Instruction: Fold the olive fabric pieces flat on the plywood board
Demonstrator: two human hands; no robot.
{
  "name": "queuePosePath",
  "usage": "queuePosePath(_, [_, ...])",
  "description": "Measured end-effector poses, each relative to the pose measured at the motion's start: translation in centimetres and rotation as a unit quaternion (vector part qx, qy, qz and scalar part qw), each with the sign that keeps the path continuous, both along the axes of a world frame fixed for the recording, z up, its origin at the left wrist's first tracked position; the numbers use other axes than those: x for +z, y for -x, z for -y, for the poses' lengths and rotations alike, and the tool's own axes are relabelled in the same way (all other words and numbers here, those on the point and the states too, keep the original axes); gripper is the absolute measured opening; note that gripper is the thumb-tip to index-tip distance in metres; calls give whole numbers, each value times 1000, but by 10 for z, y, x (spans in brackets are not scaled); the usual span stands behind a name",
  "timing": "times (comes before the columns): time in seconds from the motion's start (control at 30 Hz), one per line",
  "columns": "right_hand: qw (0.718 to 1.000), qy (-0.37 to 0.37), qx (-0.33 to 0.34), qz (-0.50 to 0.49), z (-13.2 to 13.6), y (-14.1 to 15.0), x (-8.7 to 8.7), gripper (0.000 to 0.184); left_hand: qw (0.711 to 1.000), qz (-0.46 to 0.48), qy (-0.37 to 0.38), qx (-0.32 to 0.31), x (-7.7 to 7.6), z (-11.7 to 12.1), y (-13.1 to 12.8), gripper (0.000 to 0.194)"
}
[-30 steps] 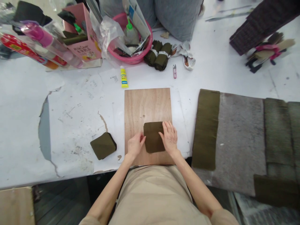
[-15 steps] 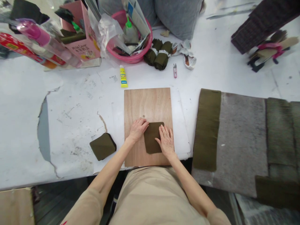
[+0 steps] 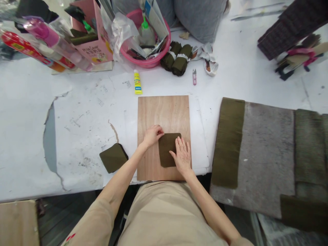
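Note:
An olive-green fabric piece [image 3: 167, 150] with rounded corners lies flat on a wooden board [image 3: 164, 111]. At its upper left corner, my left hand [image 3: 153, 134] has thumb and fingers pinched together on the edge. My right hand [image 3: 182, 155] rests flat over the right side of the piece, fingers stretched out and slightly spread. Left of the board, a small stack of similar olive pieces [image 3: 114, 158] sits on the white table. The underside of the piece is hidden.
A yellow glue tube [image 3: 137, 82] and pink thread snips [image 3: 194, 77] lie beyond the board. Behind them stand a pink basket [image 3: 167, 41] and rolled olive ribbing [image 3: 181, 59]. Rightward, a grey padded board [image 3: 266, 153] carries olive fabric. The table's front edge runs close to my body.
My left hand's fingers have drawn together into a pinch at the piece's upper left corner. My right hand stays flat on the piece. The whole view has shifted slightly.

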State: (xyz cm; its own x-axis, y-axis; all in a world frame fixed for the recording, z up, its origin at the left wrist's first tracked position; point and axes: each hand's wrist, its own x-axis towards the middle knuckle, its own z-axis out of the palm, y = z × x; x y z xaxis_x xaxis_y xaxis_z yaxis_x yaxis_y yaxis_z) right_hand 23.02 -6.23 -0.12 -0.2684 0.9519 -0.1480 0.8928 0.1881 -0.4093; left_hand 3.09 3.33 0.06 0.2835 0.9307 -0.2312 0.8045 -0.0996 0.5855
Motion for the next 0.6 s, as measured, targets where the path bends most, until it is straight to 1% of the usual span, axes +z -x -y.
queuePosePath(0.1, [1000, -3, 17, 0, -3, 1, -1, 64, 1000, -2, 24, 3, 1, -5, 0, 6])
queuePosePath(0.17, [1000, -1, 23, 2, 0, 0, -2, 63, 999, -14, 44, 4, 3, -9, -1, 6])
queuePosePath(0.3, [1000, -9, 8, 7, 1, 0, -1, 64, 995, -43, 90, -10, 9, -17, -3, 4])
queuePosePath(0.4, [1000, -23, 20, 2, -5, 2, -1, 65, 992, -69, 104, -28, 13, -22, -6, 6])
queuePosePath(0.5, [999, -21, 35, 3, -3, 1, -2, 63, 989, -93, 114, -30, 15, -25, -9, 7])
queuePosePath(0.6, [1000, -13, 17, 11, 0, 1, -1, 64, 988, -100, 117, -29, 16, -26, -10, 7])
